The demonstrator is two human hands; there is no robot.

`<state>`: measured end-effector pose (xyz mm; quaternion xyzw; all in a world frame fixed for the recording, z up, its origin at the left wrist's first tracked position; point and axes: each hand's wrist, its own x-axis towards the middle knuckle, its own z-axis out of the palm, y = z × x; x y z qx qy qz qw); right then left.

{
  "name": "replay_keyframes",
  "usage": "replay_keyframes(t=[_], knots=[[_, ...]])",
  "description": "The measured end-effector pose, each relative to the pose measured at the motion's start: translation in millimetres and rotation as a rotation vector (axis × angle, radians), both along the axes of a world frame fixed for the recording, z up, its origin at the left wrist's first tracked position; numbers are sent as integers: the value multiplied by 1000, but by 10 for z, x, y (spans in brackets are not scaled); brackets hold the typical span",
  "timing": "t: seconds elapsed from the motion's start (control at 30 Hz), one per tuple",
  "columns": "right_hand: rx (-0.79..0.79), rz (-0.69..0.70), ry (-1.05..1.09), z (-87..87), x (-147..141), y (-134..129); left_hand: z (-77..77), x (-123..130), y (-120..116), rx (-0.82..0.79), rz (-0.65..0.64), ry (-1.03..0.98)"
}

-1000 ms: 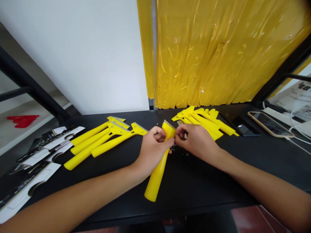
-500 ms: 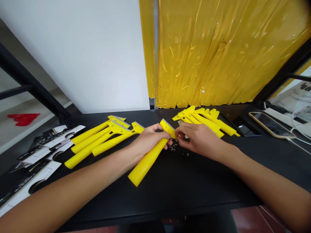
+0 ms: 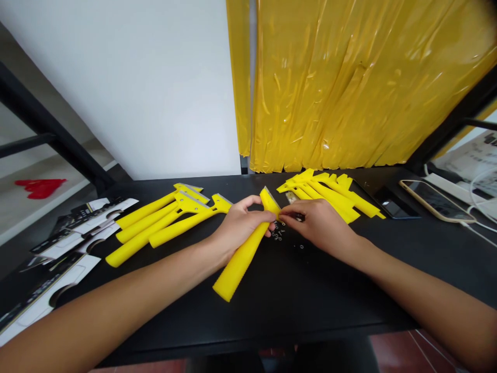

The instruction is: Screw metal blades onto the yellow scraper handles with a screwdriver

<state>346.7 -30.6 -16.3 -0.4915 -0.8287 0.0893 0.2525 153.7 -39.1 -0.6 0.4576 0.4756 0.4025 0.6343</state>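
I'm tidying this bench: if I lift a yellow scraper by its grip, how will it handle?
The yellow plastic scraper will probably feel stiff, given its thick moulded grip. Its rounded grip may let it roll slightly if pushed. The metal blade at its head may be sharp.

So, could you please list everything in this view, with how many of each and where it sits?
laid-out scrapers: four, yellow, side by side on the table, left of the hands
heaped scrapers: several, count unclear, yellow, overlapping on the table, right of the hands
held scraper: one, yellow, between the hands
small screws: several, silver, scattered on the table beside the held scraper
packaging cards: several, black and white, overlapping at the table's left end
gold-rimmed smartphone: one, gold and dark, on the table at right
dark smartphone: one, black, beside it
black table: one, black, under everything
plastic sheeting: one, yellow, hanging behind the table
red object: one, red, on a shelf at far left
left hand: one, gripping the held scraper's handle
right hand: one, at the held scraper's head
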Motion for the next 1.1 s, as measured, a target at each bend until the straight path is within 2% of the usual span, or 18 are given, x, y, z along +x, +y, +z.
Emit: replay_keyframes(t=[0.17, 0.3, 0.5, 0.7, 0.83, 1.1], knots=[[-52, -71, 104, 21, -8, -15, -42, 13, -55, 157, 9, -8], [-59, -69, 131, 24, -16, -13, -62, 37, -86, 203, 17, -1], [-27, -10, 59, 22, -25, 7, -52, 20, -52, 157, -38, 20], [173, 155, -153, 69, 78, 14, 32, -25, 47, 24, -97, 24], [209, 226, -180, 87, 122, 32, 30, -46, 100, -14, -112, -27], [69, 41, 37, 48, 59, 23, 28, -32, 41, 38, -22, 5]])
